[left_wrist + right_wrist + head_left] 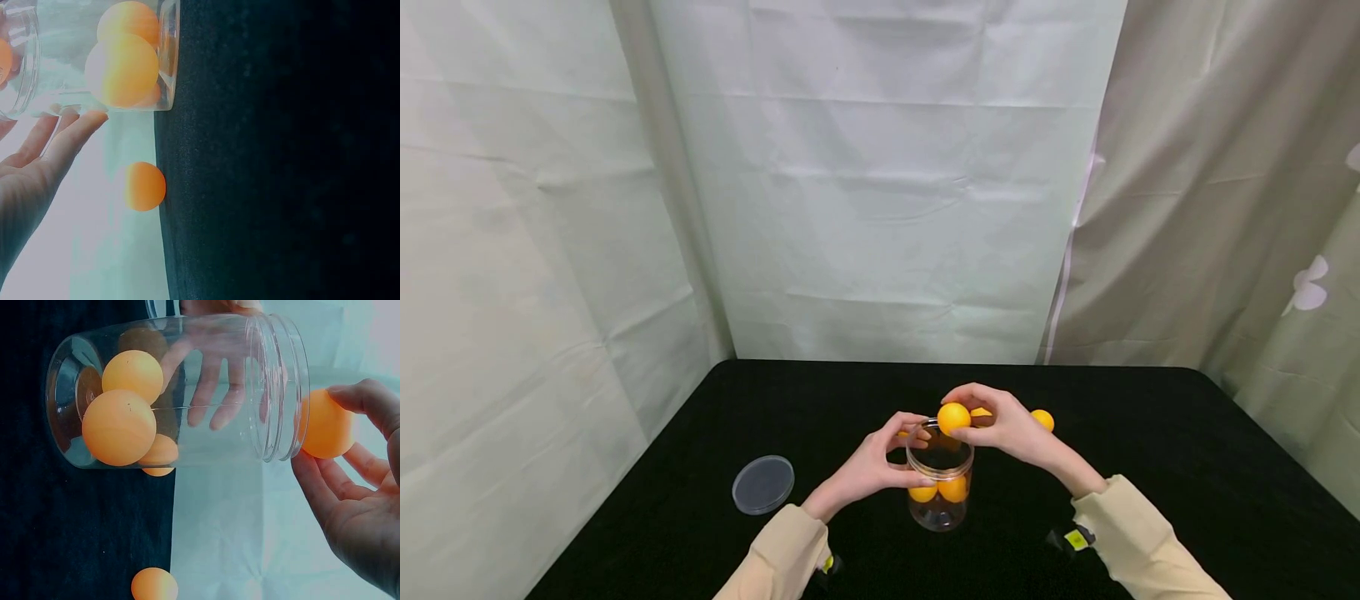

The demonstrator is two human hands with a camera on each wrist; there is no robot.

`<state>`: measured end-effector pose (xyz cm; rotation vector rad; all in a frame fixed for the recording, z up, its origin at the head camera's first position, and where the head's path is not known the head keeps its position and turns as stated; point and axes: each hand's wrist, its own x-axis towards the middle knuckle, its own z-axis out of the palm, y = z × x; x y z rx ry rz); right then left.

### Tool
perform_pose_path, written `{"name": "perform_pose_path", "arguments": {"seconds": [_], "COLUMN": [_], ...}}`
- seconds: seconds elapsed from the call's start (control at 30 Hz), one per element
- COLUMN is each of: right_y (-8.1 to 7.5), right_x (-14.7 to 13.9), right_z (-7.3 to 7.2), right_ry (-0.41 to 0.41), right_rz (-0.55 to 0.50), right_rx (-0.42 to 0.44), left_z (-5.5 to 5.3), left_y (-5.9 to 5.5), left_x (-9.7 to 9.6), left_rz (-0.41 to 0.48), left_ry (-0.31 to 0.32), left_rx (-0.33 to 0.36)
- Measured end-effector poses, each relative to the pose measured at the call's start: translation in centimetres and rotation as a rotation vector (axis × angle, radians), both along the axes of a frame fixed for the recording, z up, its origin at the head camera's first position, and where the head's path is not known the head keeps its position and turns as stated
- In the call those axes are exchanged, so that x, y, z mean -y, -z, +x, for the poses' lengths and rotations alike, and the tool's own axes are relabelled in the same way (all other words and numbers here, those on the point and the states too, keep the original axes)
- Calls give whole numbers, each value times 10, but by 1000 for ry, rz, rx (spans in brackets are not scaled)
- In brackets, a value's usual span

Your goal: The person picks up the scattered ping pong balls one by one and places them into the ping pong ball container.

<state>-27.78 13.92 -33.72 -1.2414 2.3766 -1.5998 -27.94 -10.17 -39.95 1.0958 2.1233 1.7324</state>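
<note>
A clear jar [938, 518] with a threaded, uncovered mouth stands upright on the black table. My left hand [874, 463] grips it near the top from the left, thumb in front and fingers round the far side. Two orange ping-pong balls [119, 427] show plainly in its lower part. Another orange ping-pong ball [953, 418] is pinched between the thumb and fingers of my right hand [1011, 427], right at the jar's mouth. In the right wrist view this held ball [328, 425] overlaps the rim.
A round translucent lid [763, 484] lies flat on the table [647, 533], left of the jar. One loose orange ball [1042, 419] sits behind the right wrist, and another orange ball [980, 412] shows behind the right fingers. Light curtains [880, 208] hang behind the table.
</note>
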Motion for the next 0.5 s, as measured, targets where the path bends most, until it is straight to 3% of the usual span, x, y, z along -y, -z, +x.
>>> {"name": "perform_pose_path", "arguments": {"seconds": [0.1, 0.3, 0.5], "right_y": [0, -10, -8], "right_x": [0, 2, -2], "right_z": [0, 10, 6], "right_ry": [7, 12, 27], "right_rz": [7, -15, -23], "right_rx": [-4, -15, -24], "left_z": [3, 18, 19], "left_y": [-5, -27, -28], "left_x": [0, -1, 0], "left_rz": [-2, -11, -14], "left_ry": [9, 16, 12], "left_rx": [9, 35, 38]}}
